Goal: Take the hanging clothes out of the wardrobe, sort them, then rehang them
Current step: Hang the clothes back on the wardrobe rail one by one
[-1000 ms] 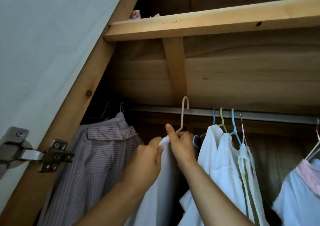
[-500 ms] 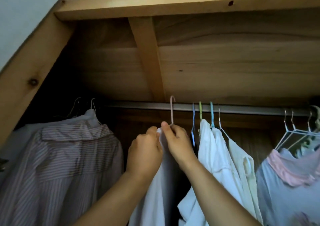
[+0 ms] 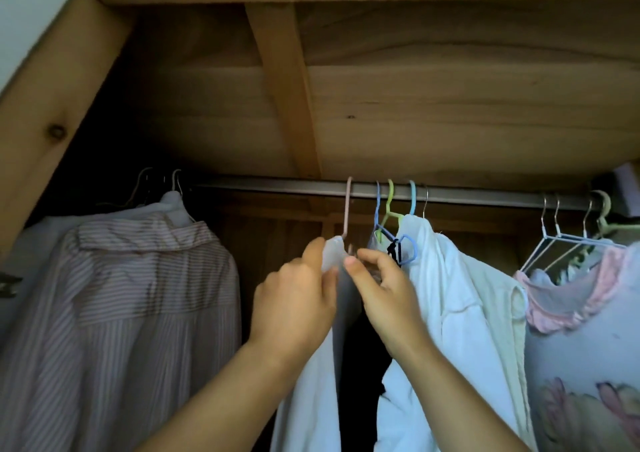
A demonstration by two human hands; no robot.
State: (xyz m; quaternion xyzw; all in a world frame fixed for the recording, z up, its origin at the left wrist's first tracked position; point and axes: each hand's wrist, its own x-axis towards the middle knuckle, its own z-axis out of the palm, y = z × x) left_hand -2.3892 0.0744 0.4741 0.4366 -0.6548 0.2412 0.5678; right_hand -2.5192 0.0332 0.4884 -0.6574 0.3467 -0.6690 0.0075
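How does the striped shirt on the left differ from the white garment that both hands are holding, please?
The striped shirt has thin pinkish stripes; the white garment is plain. Nobody touches the striped shirt, while the left hand and right hand pinch the white garment near its top. Its pink hanger stands apart, whereas the striped shirt's hooks cluster. Both hang from the rail.

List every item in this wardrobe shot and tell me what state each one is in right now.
Pink plastic hanger: hooked on the metal rail, carrying a white garment.
Left hand: pinching the white garment's shoulder.
Right hand: fingers curled at the hanger's neck, exact grip hidden.
Pink striped shirt: hanging on the rail, far left.
White shirt: hanging.
Floral pink-collared top: hanging, far right.
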